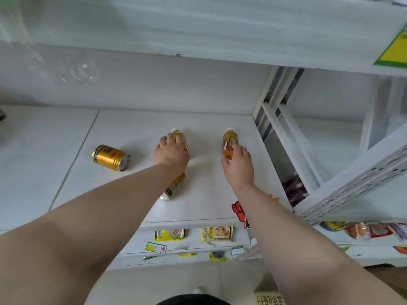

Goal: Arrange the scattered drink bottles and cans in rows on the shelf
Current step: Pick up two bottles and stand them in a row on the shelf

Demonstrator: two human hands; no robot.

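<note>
— Amber drink bottles, one per hand: left hand (170, 154) curls over the left bottle (180, 137), right hand (239, 162) pinches the right bottle (230, 139) near its base.
— Caps at twelve o'clock. Stand both upright, side by side, at the back.
— Third bottle (174, 188) lies at six, under the left forearm (110, 205); gold can (111, 157) on its side at nine.
— Leave them room on the white shelf (136, 128).
</note>
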